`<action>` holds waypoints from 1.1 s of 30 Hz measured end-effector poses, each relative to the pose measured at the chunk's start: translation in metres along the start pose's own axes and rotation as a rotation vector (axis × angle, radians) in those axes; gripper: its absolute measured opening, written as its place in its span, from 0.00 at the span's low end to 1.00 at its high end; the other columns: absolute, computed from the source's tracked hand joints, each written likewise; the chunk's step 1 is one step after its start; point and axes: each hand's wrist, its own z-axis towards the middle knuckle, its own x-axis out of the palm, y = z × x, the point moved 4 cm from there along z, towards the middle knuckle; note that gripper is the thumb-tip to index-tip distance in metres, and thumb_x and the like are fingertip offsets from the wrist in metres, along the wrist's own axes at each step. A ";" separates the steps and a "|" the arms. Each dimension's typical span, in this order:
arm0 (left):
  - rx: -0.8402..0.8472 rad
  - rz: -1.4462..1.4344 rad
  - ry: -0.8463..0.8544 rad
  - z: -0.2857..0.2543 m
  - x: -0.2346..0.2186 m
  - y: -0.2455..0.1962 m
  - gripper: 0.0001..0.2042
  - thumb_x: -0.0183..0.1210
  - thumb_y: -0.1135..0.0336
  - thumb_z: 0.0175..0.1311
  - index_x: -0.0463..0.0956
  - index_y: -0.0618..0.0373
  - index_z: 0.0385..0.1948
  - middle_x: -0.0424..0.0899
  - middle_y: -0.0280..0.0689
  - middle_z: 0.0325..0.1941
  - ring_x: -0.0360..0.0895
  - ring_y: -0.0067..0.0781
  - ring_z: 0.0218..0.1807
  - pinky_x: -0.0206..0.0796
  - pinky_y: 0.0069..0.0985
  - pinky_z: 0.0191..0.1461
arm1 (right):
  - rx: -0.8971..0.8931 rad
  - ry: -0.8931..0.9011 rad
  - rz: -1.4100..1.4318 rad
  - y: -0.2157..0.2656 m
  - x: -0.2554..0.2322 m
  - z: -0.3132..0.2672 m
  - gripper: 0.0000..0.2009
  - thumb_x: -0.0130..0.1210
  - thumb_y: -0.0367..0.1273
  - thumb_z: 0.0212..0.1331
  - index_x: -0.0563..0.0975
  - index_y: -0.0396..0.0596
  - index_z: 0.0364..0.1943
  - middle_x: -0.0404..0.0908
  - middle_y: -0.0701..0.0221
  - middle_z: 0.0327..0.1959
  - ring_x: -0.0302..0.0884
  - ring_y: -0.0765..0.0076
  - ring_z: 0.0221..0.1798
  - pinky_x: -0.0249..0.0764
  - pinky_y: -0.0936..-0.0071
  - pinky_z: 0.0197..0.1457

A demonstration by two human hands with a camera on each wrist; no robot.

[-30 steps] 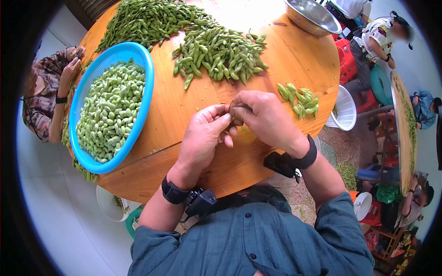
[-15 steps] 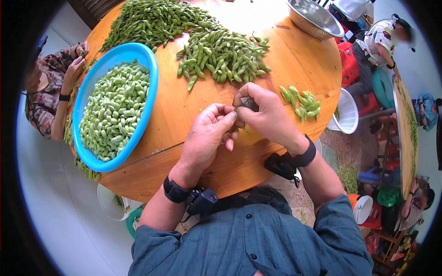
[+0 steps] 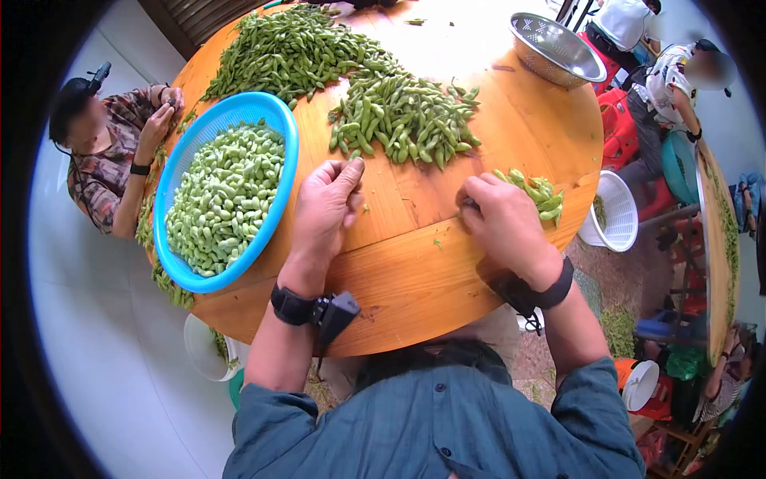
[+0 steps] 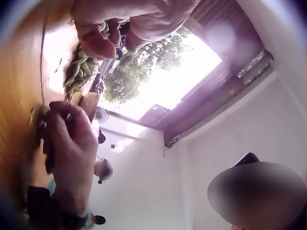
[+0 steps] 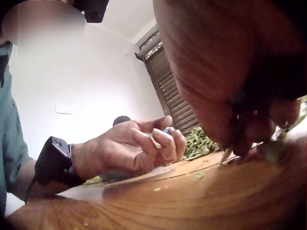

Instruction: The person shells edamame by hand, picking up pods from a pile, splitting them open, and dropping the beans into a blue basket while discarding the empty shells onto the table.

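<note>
In the head view my right hand (image 3: 507, 219) is low over the table at the left edge of a small heap of light green pods (image 3: 544, 191). Its fingers bend downward, and in the right wrist view the fingertips pinch a blurred green bean pod (image 5: 276, 151). My left hand (image 3: 325, 203) is held between the blue basket (image 3: 292, 160) and the larger pod pile (image 3: 411, 116). Its thumb is extended and its other fingers curl loosely, with nothing visible between them in the right wrist view. Shelled green beans (image 3: 227, 199) fill the basket.
A long mound of pods (image 3: 291, 52) covers the far left of the round wooden table (image 3: 399, 263). A metal colander (image 3: 558, 48) stands at the far right edge, with a white basket (image 3: 614, 211) below. Another person (image 3: 120, 152) sits at the left.
My hands, together at the middle a moment ago, have parted. The right moved right to the small heap; the left moved left and away from me. The head view has shifted slightly.
</note>
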 end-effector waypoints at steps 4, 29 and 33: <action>0.297 0.948 -0.258 0.017 -0.002 -0.014 0.11 0.66 0.63 0.60 0.76 0.60 0.35 0.79 0.37 0.28 0.76 0.27 0.25 0.68 0.30 0.27 | 0.045 -0.123 -0.049 0.002 -0.017 -0.002 0.11 0.56 0.26 0.53 0.72 0.40 0.41 0.76 0.54 0.36 0.77 0.47 0.42 0.74 0.56 0.43; -0.101 0.368 0.304 -0.044 0.067 0.012 0.05 0.55 0.67 0.69 0.76 0.56 0.40 0.72 0.21 0.27 0.58 0.06 0.22 0.47 0.09 0.23 | 0.072 -0.062 0.546 0.017 0.001 -0.012 0.07 0.52 0.25 0.57 0.80 0.36 0.36 0.80 0.50 0.25 0.81 0.46 0.30 0.77 0.60 0.35; 0.018 0.503 0.275 -0.043 0.064 0.011 0.07 0.57 0.67 0.67 0.77 0.62 0.34 0.70 0.22 0.27 0.63 0.11 0.29 0.57 0.15 0.31 | -0.003 -0.061 0.404 0.019 0.000 -0.011 0.06 0.52 0.25 0.57 0.78 0.37 0.34 0.79 0.50 0.24 0.80 0.43 0.30 0.76 0.56 0.34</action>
